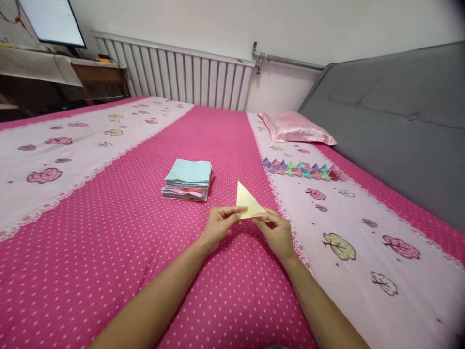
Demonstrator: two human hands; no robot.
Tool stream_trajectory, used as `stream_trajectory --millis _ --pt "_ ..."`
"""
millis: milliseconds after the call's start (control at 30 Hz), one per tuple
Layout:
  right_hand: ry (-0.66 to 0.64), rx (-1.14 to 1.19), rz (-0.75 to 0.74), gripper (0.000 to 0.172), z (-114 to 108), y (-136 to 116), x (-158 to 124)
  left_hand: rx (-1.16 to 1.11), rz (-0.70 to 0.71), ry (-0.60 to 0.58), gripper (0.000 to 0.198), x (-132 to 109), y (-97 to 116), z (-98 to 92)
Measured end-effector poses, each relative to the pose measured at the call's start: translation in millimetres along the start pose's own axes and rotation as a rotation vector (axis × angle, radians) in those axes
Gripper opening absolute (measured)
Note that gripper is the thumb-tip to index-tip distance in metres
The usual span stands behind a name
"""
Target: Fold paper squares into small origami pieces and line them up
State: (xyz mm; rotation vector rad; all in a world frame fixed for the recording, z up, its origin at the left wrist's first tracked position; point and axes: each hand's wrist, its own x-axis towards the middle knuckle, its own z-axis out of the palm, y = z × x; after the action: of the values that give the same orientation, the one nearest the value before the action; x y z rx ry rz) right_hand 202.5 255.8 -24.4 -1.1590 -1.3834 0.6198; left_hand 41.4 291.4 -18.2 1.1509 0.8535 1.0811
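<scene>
Pale yellow paper triangle [247, 201]: folded flat, apex tilted up and away. Base edge pinched by left hand [218, 225] and right hand [276, 232]. Sits just right of paper stack [189, 180], nearer the person, not touching it.

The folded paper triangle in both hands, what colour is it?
Pale yellow; the paper triangle shows best in the head view.

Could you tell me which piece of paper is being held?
The yellow triangle, pinched by left hand and right hand; the stack and folded row lie untouched.
</scene>
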Motion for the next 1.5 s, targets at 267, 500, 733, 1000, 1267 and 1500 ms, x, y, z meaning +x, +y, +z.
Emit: stream_trajectory --millis 267,500,733,1000,1267,1500 --pt "0.062 -0.046 -0.006 0.023 -1 -5 -2 0.057 0.026 -0.037 0.038 -1 -2 2.2" --pt "0.13 -0.025 0.043 0.023 1 -5 -5 0.084 0.063 0.011 0.029 0 1 3.9" --pt "0.224 0.169 0.134 0.028 7 -6 -7 -0.049 0.069 -0.078 0.061 -1 2 6.1" --pt "0.358 0.192 0.082 0.035 7 -7 -6 0.009 -0.038 -0.094 0.062 2 -2 5.2" --pt "0.081 0.321 0.17 0.035 12 -3 -4 -0.044 -0.08 -0.154 0.03 2 -3 4.7" --pt "0.008 0.234 0.144 0.014 15 -6 -8 -0.041 -0.08 -0.202 0.028 0 -1 6.5"
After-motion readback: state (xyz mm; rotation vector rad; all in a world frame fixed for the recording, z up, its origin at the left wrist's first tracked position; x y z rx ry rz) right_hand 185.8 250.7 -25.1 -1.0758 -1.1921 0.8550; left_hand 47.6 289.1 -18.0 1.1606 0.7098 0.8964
